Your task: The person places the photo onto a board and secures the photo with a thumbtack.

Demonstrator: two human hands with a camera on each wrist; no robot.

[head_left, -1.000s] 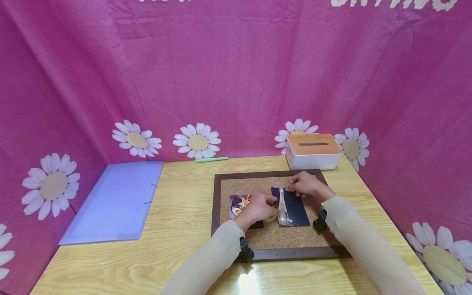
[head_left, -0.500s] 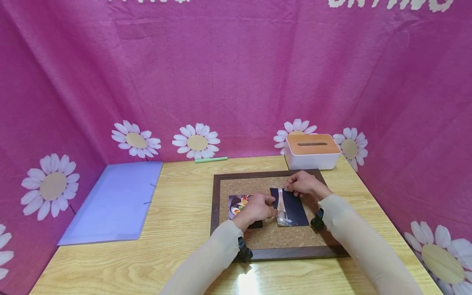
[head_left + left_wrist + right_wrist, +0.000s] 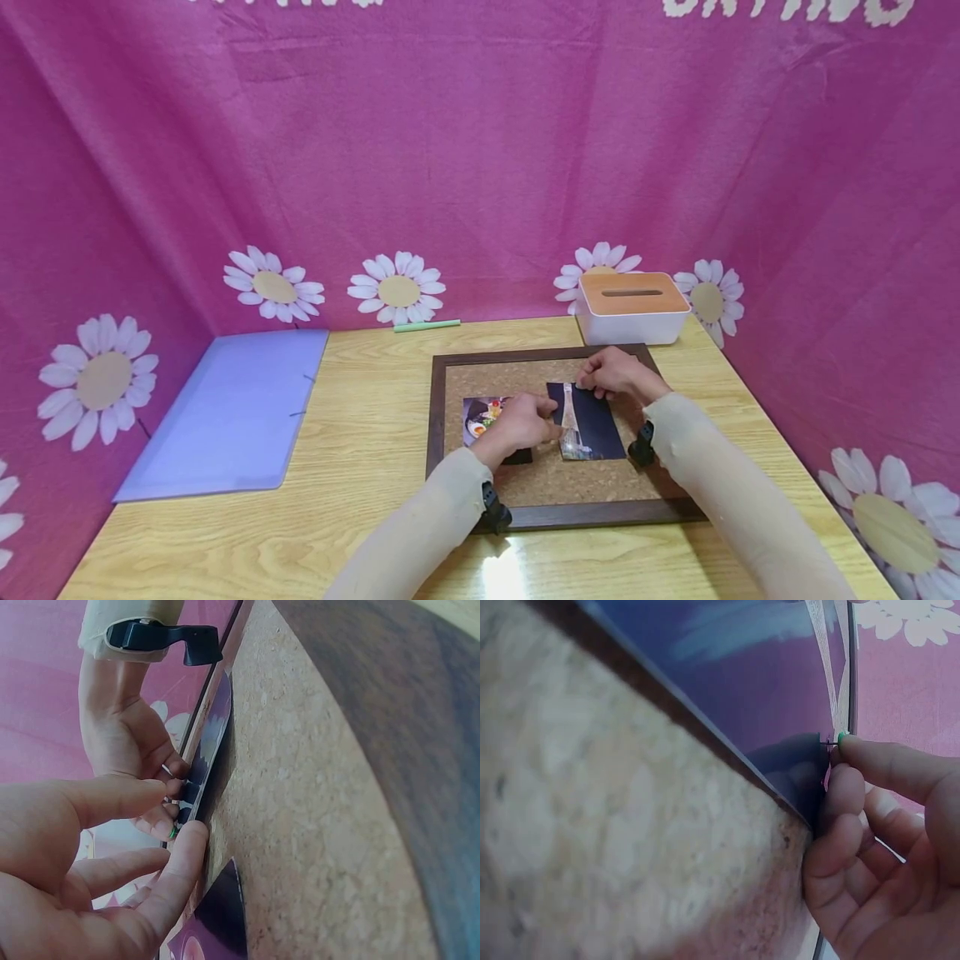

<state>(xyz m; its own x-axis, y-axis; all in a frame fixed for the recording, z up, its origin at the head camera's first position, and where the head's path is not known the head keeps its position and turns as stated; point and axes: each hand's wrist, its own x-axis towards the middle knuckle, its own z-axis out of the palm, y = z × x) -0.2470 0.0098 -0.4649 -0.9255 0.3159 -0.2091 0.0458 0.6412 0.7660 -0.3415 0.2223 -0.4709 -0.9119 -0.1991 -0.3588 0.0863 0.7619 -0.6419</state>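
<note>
A dark photo [image 3: 596,421] showing a lit tower lies on the cork board [image 3: 540,492]. At its top edge my right hand [image 3: 618,372] pinches a small green push pin [image 3: 843,738] between thumb and finger. The pin's thin needle points at the photo's surface in the right wrist view. My left hand [image 3: 521,422] touches the photo's left edge, thumb and finger spread apart and fairly straight. Under the left hand lies a second photo [image 3: 476,417] of food, partly covered by that hand. In the left wrist view, the tower photo's edge stands slightly off the cork.
A dark wooden frame [image 3: 570,515] borders the board. Behind it stands a white tissue box [image 3: 637,327] with a wooden lid. A green stick-like item [image 3: 427,326] lies near the curtain, and a lilac folder [image 3: 232,408] lies at the left. Pink flowered curtains enclose the table.
Both hands stay at nearly the same places on the photo. The whole head view has shifted slightly, moving everything a little to the left.
</note>
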